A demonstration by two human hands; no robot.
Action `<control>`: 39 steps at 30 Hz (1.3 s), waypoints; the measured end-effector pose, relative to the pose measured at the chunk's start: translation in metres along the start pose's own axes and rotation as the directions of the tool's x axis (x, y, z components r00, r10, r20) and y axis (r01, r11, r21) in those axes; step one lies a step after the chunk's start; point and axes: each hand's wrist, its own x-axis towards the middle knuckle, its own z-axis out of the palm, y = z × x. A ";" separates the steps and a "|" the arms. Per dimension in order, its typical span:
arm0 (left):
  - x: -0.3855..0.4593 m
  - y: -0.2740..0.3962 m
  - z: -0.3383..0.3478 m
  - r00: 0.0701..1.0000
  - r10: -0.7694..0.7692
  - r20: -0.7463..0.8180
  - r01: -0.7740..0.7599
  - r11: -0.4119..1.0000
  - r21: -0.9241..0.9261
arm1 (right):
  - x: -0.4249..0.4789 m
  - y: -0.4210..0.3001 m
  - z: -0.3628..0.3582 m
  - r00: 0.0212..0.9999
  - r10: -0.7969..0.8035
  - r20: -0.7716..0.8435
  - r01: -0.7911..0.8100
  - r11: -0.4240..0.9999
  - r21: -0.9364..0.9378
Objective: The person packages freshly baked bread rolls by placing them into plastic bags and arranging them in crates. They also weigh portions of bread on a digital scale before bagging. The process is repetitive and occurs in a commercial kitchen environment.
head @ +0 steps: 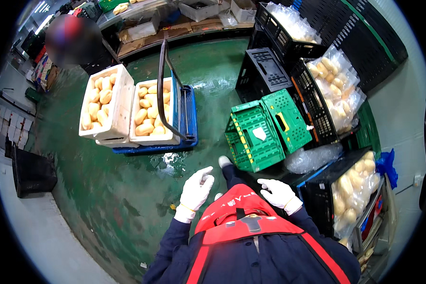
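My left hand (197,190), in a white glove, hangs over the green floor with fingers partly curled and nothing in it. My right hand (277,193), gloved the same way, is held near a black crate (321,198) of bagged pale oblong vegetables (355,184), empty too. Beyond my foot lie green plastic crates (257,136), one tipped on its side. Ahead to the left, a blue platform cart (190,117) with a dark metal handle (160,81) carries white foam boxes (122,103) filled with pale yellow oblong vegetables (151,113).
Black crates (264,67) and bagged vegetables (333,85) line the right side. A metal table (127,14) with bins beneath stands at the back. One person (72,41) is at the upper left, and a black bin (33,172) by the left wall. The floor (103,191) looks wet.
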 end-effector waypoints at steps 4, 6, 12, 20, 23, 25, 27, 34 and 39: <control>0.074 0.017 -0.021 0.995 0.004 -0.102 -0.003 1.000 0.003 | 0.110 0.014 -0.025 0.991 -0.091 0.095 0.092 0.996 -0.005; 0.103 0.028 -0.037 0.986 -0.011 -0.168 0.018 0.999 0.039 | 0.173 0.010 -0.038 0.981 -0.172 0.087 0.181 0.976 -0.117; 0.178 0.075 -0.086 0.928 0.058 -0.368 0.006 0.985 0.171 | 0.342 -0.058 -0.099 0.904 -0.416 0.103 0.427 0.892 -0.145; 0.287 0.088 -0.133 0.823 0.366 -0.435 -0.046 0.806 0.590 | 0.437 -0.021 -0.128 0.941 -0.338 -0.031 0.328 0.930 -0.165; 0.344 0.083 -0.146 0.814 0.427 -0.393 -0.061 0.737 0.673 | 0.434 0.025 -0.146 0.994 -0.095 -0.058 0.082 0.978 -0.194; 0.378 0.091 -0.151 0.815 0.440 -0.377 -0.048 0.700 0.713 | 0.428 0.052 -0.151 0.997 0.072 -0.017 -0.074 0.963 -0.258; 0.409 0.092 -0.155 0.814 0.464 -0.350 -0.103 0.708 0.699 | 0.436 0.064 -0.160 0.970 0.239 0.049 -0.218 0.938 -0.271; 0.529 0.218 -0.224 0.774 0.468 -0.427 -0.311 0.868 0.387 | 0.559 0.053 -0.203 0.949 0.241 0.204 -0.203 0.960 -0.192; 0.621 0.424 -0.274 0.603 0.705 -0.373 -0.608 0.709 0.357 | 0.697 0.057 -0.261 0.996 0.014 0.094 0.010 0.969 -0.248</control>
